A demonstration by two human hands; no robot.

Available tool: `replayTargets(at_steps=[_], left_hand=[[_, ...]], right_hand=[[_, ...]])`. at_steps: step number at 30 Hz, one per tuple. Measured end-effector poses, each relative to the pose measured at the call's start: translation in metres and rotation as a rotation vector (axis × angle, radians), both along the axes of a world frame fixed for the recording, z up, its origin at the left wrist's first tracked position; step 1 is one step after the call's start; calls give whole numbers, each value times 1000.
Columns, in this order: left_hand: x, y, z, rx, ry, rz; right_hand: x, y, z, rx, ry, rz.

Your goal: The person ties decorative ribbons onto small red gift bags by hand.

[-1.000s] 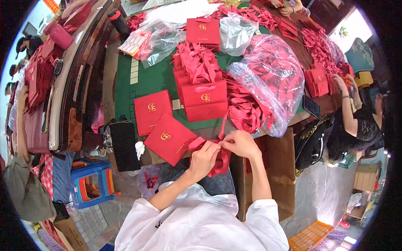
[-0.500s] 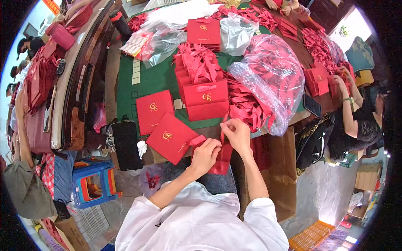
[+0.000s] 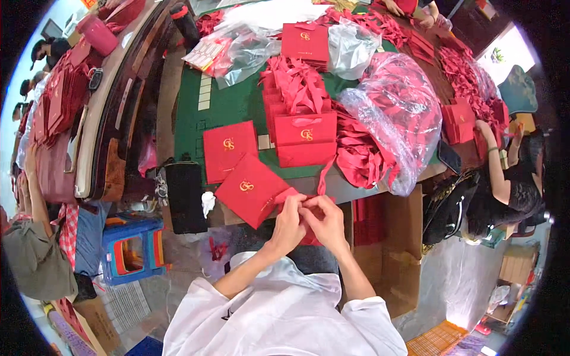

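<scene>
My left hand (image 3: pixel 287 226) and my right hand (image 3: pixel 326 223) meet at the table's front edge, fingers pinched together over a small red gift bag (image 3: pixel 312 238). Most of that bag is hidden under them. A red ribbon (image 3: pixel 323 178) rises from between my right fingers. The left fingers grip at the bag's upper edge; exactly what lies between the fingertips is covered. Left of my hands, a flat red bag (image 3: pixel 244 188) with a gold emblem lies tilted, overlapping another flat red bag (image 3: pixel 228 148). Beyond them stands a row of red bags (image 3: pixel 306 139) with ribbons on top.
A clear plastic sack of red ribbons (image 3: pixel 404 113) lies right of the bag row, a phone (image 3: pixel 449 156) beside it. A black pouch (image 3: pixel 184 197) and crumpled tissue (image 3: pixel 208 203) sit at left. An open cardboard box (image 3: pixel 389 249) stands below right. Co-workers sit at both sides.
My right hand has come down and left to meet my left hand, drawing the ribbon with it. The whole view has shifted slightly. The co-worker's hands at right have moved apart.
</scene>
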State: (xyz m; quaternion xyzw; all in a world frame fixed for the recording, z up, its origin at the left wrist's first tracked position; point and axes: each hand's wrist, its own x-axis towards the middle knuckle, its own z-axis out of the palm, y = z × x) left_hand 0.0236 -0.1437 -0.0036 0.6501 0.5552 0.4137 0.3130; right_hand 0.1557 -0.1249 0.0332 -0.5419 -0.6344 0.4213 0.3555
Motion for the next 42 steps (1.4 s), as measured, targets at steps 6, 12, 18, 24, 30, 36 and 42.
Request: replayTargets(at_steps=[6, 12, 18, 24, 30, 36, 42], left_hand=[[-16, -1, 23, -106, -38, -38], [-38, 14, 20, 101, 339, -43], [-47, 27, 15, 109, 439, -81], [-45, 27, 11, 173, 493, -80], [-53, 28, 2, 273, 394, -129], [-56, 35, 13, 176, 341, -263], [-47, 32, 14, 175, 439, -246]], right_hand=[[9, 0, -1, -89, 90, -76], [8, 1, 0, 197, -213, 30], [-5, 2, -17, 59, -159, -29], [-4, 5, -22, 193, -224, -34], [-5, 4, -21, 173, -206, -44], [-4, -2, -30, 217, -184, -80], [-6, -2, -28, 298, -221, -115]])
